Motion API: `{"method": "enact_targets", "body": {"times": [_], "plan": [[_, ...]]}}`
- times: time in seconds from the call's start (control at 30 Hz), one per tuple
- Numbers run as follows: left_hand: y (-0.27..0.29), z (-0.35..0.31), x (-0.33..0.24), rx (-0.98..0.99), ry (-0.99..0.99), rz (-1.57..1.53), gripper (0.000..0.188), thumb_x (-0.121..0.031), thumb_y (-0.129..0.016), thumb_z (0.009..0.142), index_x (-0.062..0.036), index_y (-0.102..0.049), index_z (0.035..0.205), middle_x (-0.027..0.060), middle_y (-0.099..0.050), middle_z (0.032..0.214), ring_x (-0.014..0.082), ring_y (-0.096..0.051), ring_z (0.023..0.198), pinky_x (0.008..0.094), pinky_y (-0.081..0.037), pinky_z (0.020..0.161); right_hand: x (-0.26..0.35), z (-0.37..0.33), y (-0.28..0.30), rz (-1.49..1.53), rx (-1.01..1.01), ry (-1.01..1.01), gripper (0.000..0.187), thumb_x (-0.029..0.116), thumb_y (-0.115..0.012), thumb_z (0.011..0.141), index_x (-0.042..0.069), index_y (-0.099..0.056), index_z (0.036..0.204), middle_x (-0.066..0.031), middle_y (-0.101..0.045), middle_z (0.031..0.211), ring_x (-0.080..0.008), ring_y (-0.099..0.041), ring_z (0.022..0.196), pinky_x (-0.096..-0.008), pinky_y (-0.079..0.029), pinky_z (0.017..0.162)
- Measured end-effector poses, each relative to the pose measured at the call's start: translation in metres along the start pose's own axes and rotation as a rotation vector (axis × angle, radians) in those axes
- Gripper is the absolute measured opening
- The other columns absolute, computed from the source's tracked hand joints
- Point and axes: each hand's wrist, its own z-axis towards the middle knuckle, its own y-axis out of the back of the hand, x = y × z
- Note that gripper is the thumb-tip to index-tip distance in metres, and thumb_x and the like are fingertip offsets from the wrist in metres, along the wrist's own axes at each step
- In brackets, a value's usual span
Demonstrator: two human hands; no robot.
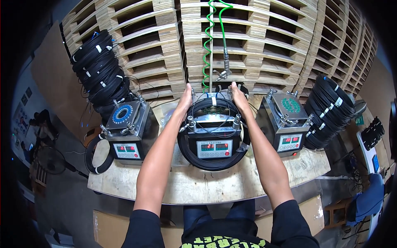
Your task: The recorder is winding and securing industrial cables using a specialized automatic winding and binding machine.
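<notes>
A coil of black cable point(206, 165) hangs around the middle polishing-type machine point(192, 147), a box with a metal top and a red-lit display. Loose loops of the cable cross the machine's top plate point(213, 118). My left hand point(185, 100) is at the far left corner of this machine, beside a metal corner post. At the far right corner, my right hand point(239, 98) sits against the matching post. Both hands are turned inward with the thumb side up. Their fingers curl out of sight, so what they grip is hidden. Clamp knobs point(190, 120) stand at the near corners.
Similar machines stand left point(128, 149) and right point(290, 142) on the wooden table point(194, 188). Tall stacks of black cable coils rise at far left point(99, 70) and right point(331, 111). A green spiral air hose point(206, 41) with a nozzle point(224, 74) hangs before wooden pallets point(256, 31).
</notes>
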Motion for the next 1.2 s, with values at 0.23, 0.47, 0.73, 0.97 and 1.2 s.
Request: {"method": "enact_targets", "body": {"times": [0.23,0.47,0.73,0.97,1.2], "plan": [[-0.004,-0.002,0.009,-0.129,-0.107,0.168,0.095,-0.071,-0.053,0.089,-0.0015,-0.032,0.151,0.0258,-0.047,0.142,0.0310,-0.045,0.132,0.0403,-0.034,0.110,-0.005,-0.006,0.000,-0.105,-0.033,-0.049,0.079,0.067,-0.024,0.099,0.005,-0.047,0.142,-0.0240,-0.052,0.141,-0.0403,-0.044,0.135,-0.0421,-0.033,0.112],[-0.008,-0.003,0.004,-0.241,-0.075,0.279,0.115,-0.078,-0.065,0.073,0.0052,-0.035,0.147,0.0322,-0.045,0.143,0.0373,-0.047,0.133,0.0409,-0.038,0.110,-0.008,-0.005,0.002,-0.112,-0.034,0.099,0.073,0.060,-0.031,0.101,0.001,-0.044,0.144,-0.0240,-0.049,0.143,-0.0368,-0.044,0.137,-0.0380,-0.033,0.112],[-0.014,-0.023,-0.016,-0.124,-0.103,0.270,0.113,-0.075,-0.065,0.076,0.0002,-0.028,0.152,0.0319,-0.044,0.144,0.0387,-0.045,0.136,0.0408,-0.035,0.111,-0.006,-0.009,0.002,0.067,0.033,0.053,0.070,0.057,-0.040,0.100,0.003,-0.041,0.146,-0.0206,-0.051,0.144,-0.0326,-0.047,0.135,-0.0366,-0.034,0.111],[-0.012,-0.025,-0.016,-0.186,-0.105,0.333,0.108,-0.079,-0.051,0.082,0.0010,-0.031,0.151,0.0323,-0.043,0.145,0.0387,-0.042,0.138,0.0410,-0.031,0.114,-0.004,-0.013,0.002,-0.177,-0.052,0.013,0.080,0.067,-0.035,0.096,0.004,-0.044,0.145,-0.0253,-0.050,0.142,-0.0414,-0.047,0.133,-0.0425,-0.034,0.112],[-0.005,-0.003,0.009,-0.249,-0.087,0.325,0.090,-0.070,-0.044,0.093,0.0026,-0.040,0.146,0.0299,-0.047,0.143,0.0397,-0.043,0.137,0.0415,-0.032,0.114,0.007,-0.015,0.002,-0.112,-0.068,0.021,0.070,0.055,-0.036,0.103,0.000,-0.045,0.144,-0.0227,-0.049,0.145,-0.0316,-0.046,0.136,-0.0361,-0.034,0.112]]}}
